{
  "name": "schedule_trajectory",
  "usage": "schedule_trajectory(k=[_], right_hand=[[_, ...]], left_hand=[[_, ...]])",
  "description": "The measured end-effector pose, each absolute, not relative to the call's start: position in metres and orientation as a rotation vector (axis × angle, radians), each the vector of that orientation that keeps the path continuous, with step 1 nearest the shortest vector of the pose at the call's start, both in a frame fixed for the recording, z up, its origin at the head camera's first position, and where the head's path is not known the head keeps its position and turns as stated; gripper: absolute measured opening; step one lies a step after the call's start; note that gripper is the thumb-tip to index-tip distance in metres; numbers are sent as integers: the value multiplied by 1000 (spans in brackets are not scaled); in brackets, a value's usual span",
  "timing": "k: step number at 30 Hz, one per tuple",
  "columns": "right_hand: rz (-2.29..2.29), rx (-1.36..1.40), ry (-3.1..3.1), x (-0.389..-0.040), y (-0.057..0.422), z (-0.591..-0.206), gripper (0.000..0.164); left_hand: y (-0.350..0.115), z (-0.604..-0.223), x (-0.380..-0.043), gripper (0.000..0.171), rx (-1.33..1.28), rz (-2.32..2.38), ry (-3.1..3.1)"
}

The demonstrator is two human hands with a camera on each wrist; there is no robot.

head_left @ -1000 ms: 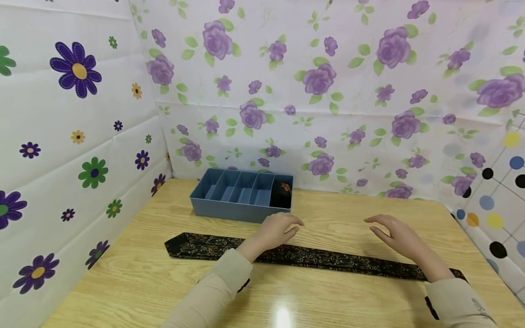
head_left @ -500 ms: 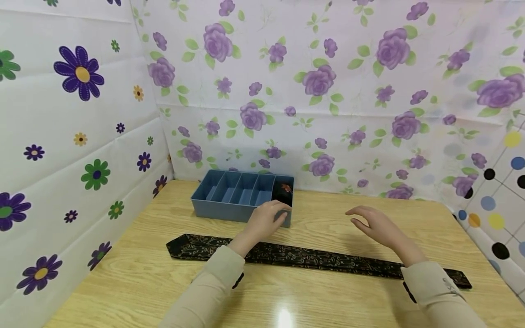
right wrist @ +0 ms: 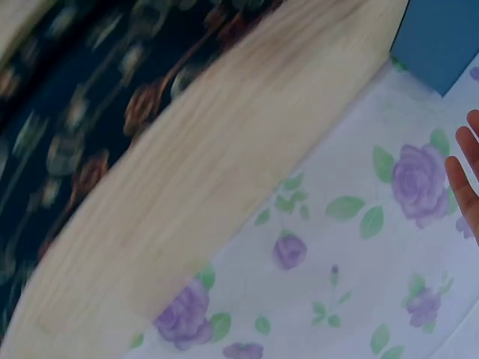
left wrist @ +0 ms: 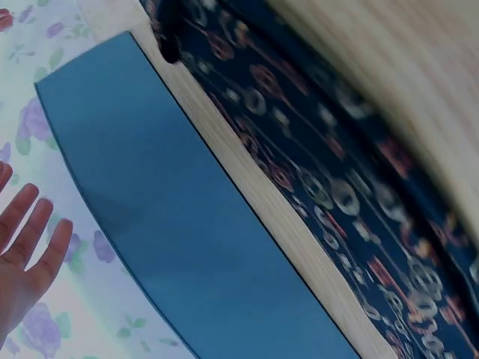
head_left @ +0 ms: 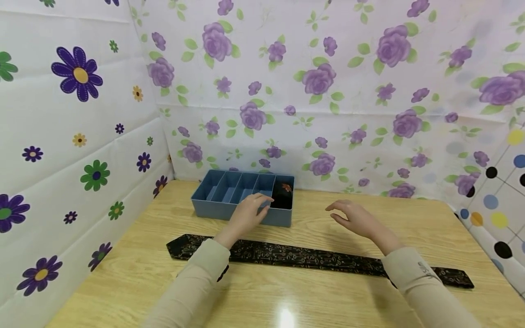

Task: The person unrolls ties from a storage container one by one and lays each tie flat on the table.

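Observation:
A blue divided box (head_left: 229, 210) stands at the back of the table, with a dark rolled cloth (head_left: 282, 193) bearing an orange-red mark in its rightmost compartment. In front of it a black patterned necktie (head_left: 303, 258) lies stretched out across the tabletop, its pointed end to the left. My left hand (head_left: 248, 213) hovers before the box's front wall, fingers loosely bent, holding nothing. To the right of the box, my right hand (head_left: 356, 219) is in the air beyond the tie, also holding nothing. The left wrist view shows the tie (left wrist: 322, 149) beside the box wall (left wrist: 165, 187).
The wooden table (head_left: 328, 300) carries the box and tie. A purple-rose sheet (head_left: 348, 82) hangs behind it, a daisy-patterned sheet (head_left: 102, 146) on the left, and a dotted one (head_left: 500, 200) on the right.
Both hands have moved left over the table; the left one also went slightly forward toward the box, and the right has come nearer to it. The tie and box stay in place.

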State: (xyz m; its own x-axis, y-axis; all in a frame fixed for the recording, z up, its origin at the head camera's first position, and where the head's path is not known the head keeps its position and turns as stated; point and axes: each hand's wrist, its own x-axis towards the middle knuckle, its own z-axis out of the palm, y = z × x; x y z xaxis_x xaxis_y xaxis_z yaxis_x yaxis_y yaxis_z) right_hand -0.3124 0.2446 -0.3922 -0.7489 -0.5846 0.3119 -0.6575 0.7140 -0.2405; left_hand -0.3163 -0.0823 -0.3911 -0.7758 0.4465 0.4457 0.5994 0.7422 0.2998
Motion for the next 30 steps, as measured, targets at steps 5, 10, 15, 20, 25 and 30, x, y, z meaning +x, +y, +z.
schedule_trajectory(k=[5, 10, 15, 20, 25, 30], right_hand=[[538, 1012, -2660, -314, 232, -399, 21], [555, 1021, -2640, -317, 222, -402, 21], [563, 1032, -2623, -319, 212, -402, 21], [563, 1024, -2620, -319, 199, -403, 20], [555, 1006, -2608, -323, 189, -404, 20], [605, 1001, -2578, -329, 181, -405, 19]], left_hand=[[-93, -398, -322, 26, -814, -534, -2556], [-106, -408, -332, 30, -792, -471, -2502], [-114, -415, -338, 32, -724, -420, -2492], [-117, -420, -345, 34, -641, -393, -2527], [-115, -422, -357, 36, -595, -414, -2570], [-112, -427, -365, 36, -550, -443, -2645]])
